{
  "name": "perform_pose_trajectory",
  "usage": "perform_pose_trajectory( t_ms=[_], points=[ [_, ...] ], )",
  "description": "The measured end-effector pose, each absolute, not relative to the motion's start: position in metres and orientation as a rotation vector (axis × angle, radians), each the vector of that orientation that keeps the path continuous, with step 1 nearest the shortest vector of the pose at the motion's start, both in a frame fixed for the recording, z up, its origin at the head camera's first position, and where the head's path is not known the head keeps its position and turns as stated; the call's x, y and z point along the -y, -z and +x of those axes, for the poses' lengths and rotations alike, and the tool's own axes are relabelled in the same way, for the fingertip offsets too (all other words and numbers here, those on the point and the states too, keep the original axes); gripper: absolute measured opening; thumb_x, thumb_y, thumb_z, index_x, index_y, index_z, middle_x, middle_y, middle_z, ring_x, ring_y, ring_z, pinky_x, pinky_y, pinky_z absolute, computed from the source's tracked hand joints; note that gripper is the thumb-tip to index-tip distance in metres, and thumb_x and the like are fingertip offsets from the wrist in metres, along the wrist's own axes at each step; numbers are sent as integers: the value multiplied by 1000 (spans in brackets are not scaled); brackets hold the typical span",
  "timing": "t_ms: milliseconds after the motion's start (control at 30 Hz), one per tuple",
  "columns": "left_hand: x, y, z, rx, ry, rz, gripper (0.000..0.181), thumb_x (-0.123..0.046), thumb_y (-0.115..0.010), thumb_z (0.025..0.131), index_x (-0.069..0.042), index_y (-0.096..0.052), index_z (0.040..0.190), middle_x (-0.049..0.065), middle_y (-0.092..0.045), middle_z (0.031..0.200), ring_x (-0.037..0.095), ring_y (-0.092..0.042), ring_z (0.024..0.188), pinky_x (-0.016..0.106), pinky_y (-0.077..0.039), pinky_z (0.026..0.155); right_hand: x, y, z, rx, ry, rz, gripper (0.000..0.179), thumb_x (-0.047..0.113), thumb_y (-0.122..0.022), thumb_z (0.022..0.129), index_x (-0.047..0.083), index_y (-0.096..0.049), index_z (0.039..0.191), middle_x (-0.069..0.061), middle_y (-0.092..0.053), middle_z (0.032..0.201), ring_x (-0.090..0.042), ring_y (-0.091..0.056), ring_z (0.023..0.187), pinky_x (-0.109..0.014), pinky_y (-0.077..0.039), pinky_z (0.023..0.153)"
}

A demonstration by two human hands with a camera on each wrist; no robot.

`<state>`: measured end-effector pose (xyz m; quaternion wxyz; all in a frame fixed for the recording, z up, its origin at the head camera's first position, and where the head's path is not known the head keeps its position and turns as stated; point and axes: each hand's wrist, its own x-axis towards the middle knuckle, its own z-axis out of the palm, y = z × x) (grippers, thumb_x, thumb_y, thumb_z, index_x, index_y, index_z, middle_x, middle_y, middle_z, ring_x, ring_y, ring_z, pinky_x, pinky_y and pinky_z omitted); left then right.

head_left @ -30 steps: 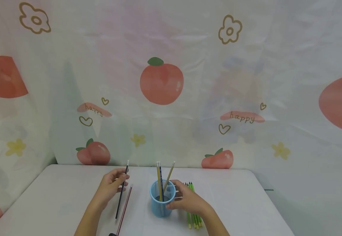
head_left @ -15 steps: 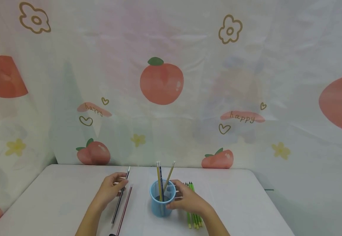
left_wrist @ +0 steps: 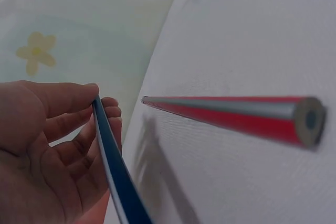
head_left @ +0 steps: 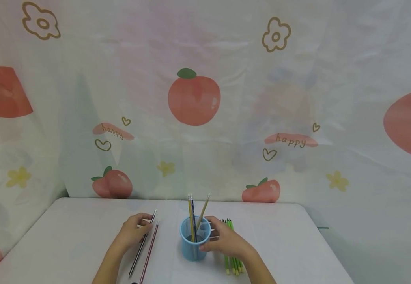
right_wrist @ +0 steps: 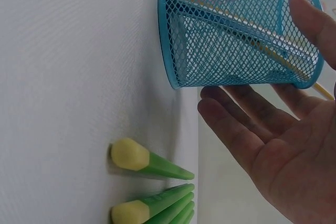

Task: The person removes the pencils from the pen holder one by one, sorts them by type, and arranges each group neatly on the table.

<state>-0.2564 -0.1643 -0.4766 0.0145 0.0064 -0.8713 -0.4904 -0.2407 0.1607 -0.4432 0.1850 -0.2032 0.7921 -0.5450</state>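
Observation:
My left hand [head_left: 131, 232] pinches a dark blue pencil [left_wrist: 118, 171] with a silver stripe between thumb and fingertips. The pencil slants, its eraser end up and away, its other end low toward me. Just right of it a red-and-silver striped pencil [left_wrist: 236, 115] lies on the table, its flat unsharpened end facing the left wrist camera. My right hand [head_left: 228, 240] holds a light blue mesh pencil cup [right_wrist: 231, 35] from the right, thumb at the rim and fingers behind. Several pencils, yellowish and dark blue, stand in the cup [head_left: 191, 252].
Several green pencils [head_left: 234, 264] with yellow-green ends lie side by side right of the cup, partly behind my right hand. The white table [head_left: 283, 244] ends at a fruit-printed cloth backdrop [head_left: 226, 165]. A small black piece shows at the bottom edge by the red pencil.
My left hand has come down and slightly nearer with the dark blue pencil, which now tilts flatter and lies closer over the table. The right hand and cup have not moved.

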Motion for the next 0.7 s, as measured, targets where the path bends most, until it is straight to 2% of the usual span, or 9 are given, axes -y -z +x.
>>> perform_pose_trajectory(
  t_ms=[433, 700],
  points=[
    [168, 489, -258, 2786, 1510, 73, 36, -9, -71, 87, 2, -64, 121, 6, -67, 93, 18, -61, 75, 32, -56, 59, -161, 441, -239, -2223, 1542, -589, 80, 14, -83, 81, 11, -40, 148, -18, -53, 142, -44, -53, 127, -56, -53, 99],
    [168, 489, -257, 2795, 1540, 113, 41, -7, -74, 85, 2, -63, 123, 8, -67, 93, 19, -62, 75, 34, -58, 58, -160, 443, -241, -2235, 1536, -613, 79, 13, -83, 81, 8, -40, 147, -16, -56, 138, -42, -55, 125, -55, -53, 99]
  ],
)
